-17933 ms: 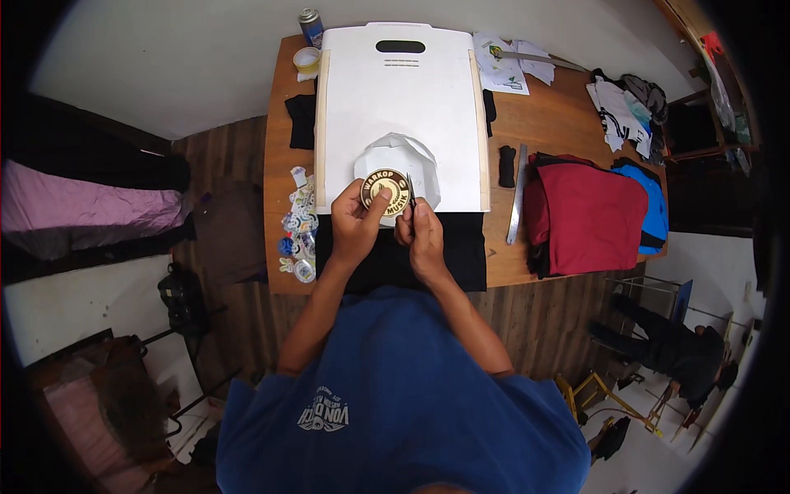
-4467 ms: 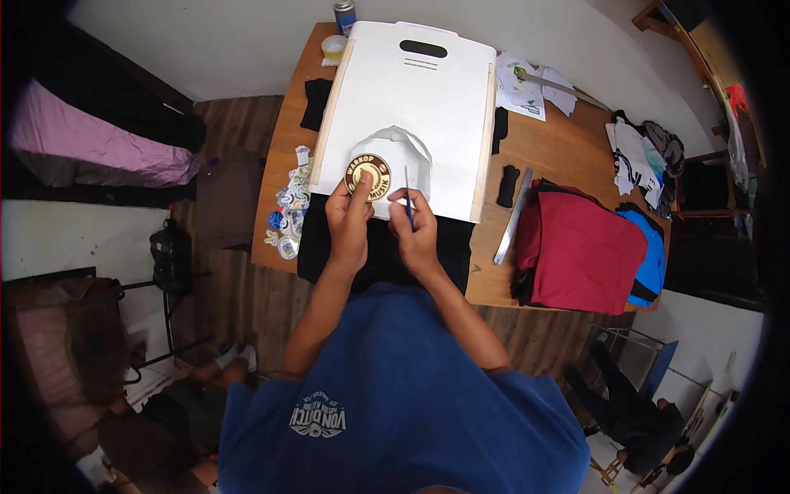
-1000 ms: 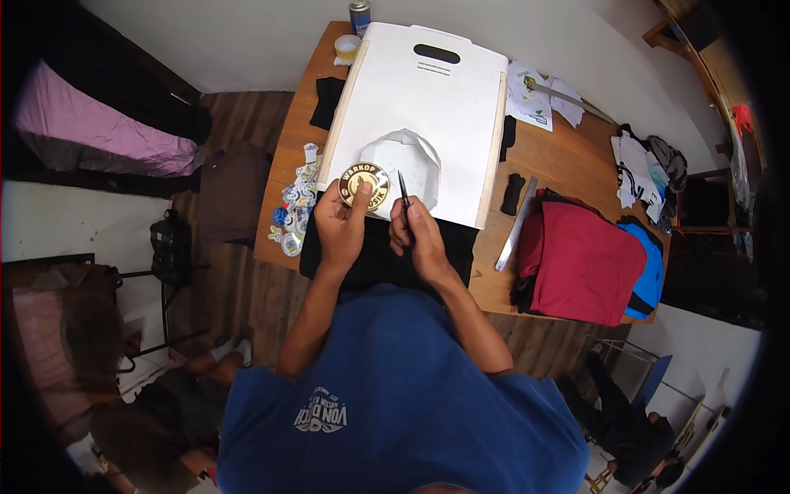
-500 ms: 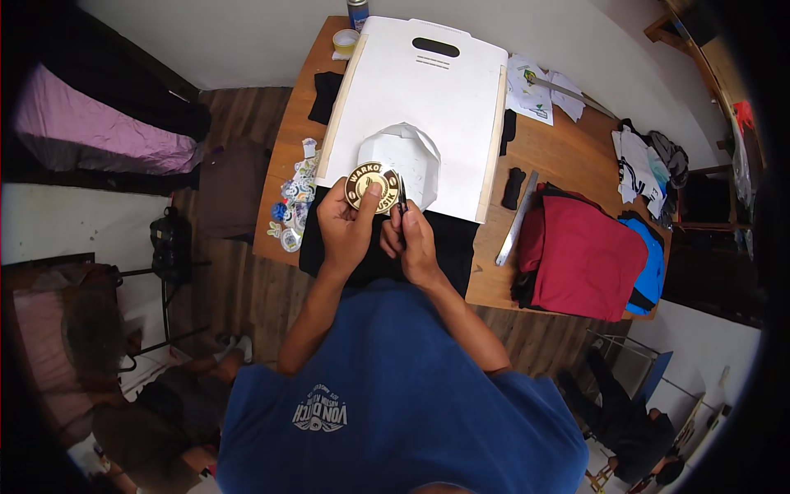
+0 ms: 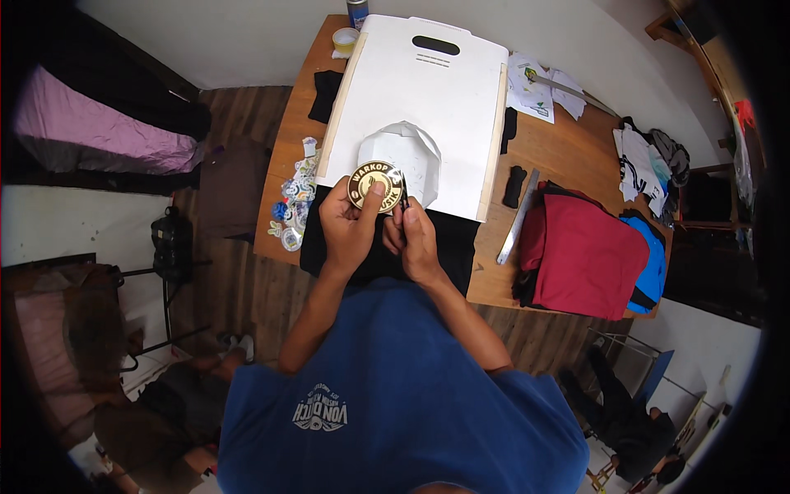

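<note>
Pinched in my left hand (image 5: pixel 346 226) is a round brown and cream sticker (image 5: pixel 368 183), with the thumb lying across its face. My right hand (image 5: pixel 418 243) is closed around dark-handled scissors (image 5: pixel 404 198), whose blades are at the sticker's right edge. How far the blades are apart is too small to tell. Just beyond both hands, a many-sided folded white paper tray (image 5: pixel 426 169) with tiny scraps in it rests on a large white board (image 5: pixel 411 90). Black cloth (image 5: pixel 448 243) lies beneath my wrists at the board's near edge.
Cut stickers (image 5: pixel 295 202) are heaped left of the board on the wooden table (image 5: pixel 568 152). To the right are a metal ruler (image 5: pixel 518 218), folded red cloth (image 5: pixel 588 255) and blue cloth (image 5: pixel 646 247). Printed paper sheets (image 5: pixel 531 90) lie at the far right. Other people sit behind me.
The sticker has shifted slightly to the right and turned a little in my left hand. Both hands keep their grips, and the scissors stay at its right edge.
</note>
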### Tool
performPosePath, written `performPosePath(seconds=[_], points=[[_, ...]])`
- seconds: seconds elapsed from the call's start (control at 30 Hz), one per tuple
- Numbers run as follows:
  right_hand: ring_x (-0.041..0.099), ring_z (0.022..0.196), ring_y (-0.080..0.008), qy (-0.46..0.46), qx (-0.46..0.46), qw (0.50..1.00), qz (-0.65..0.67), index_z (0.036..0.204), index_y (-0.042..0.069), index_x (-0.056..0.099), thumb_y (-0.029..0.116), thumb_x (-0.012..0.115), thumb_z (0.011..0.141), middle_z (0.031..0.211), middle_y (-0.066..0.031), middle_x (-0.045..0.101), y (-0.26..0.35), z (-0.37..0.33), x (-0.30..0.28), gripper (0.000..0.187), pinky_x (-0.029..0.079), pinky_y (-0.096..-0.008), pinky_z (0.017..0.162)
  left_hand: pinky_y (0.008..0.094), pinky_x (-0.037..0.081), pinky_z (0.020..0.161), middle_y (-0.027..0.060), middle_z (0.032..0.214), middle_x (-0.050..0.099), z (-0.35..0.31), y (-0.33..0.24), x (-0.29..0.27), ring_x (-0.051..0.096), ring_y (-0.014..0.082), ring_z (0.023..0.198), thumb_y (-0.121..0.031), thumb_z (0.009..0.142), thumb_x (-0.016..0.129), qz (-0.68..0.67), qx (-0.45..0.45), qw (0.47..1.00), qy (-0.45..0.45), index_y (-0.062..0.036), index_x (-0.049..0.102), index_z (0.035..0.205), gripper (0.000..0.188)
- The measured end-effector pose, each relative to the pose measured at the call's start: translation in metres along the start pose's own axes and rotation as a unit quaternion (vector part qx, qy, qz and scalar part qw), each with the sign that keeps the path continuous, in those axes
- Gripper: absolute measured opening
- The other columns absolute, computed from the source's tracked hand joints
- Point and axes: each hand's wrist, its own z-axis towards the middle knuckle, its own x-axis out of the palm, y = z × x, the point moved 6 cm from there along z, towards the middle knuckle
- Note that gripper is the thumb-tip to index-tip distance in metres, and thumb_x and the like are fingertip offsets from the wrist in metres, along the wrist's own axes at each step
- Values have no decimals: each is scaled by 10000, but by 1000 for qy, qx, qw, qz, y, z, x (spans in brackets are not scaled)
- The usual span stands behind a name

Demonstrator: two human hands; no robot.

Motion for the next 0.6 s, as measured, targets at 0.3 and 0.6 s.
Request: performPosePath(seconds=[0.3,0.6], points=[[264,470,-69,-1,0,1000,0,841,86,383,435,316,983,590,13,321,1,0,0,383,264,-211,432,143,388,504,13,752,615,-1,2,0,521,-3,614,-89,884,610,4,0,1000,-3,10,565,865,111],[257,468,-64,-9,-9,1000,-4,836,86,381,431,318,984,593,17,318,2,1,0,381,262,-207,421,147,410,524,25,771,620,-1,-1,3,542,9,643,-75,887,600,2,-3,1000,3,16,564,875,99]])
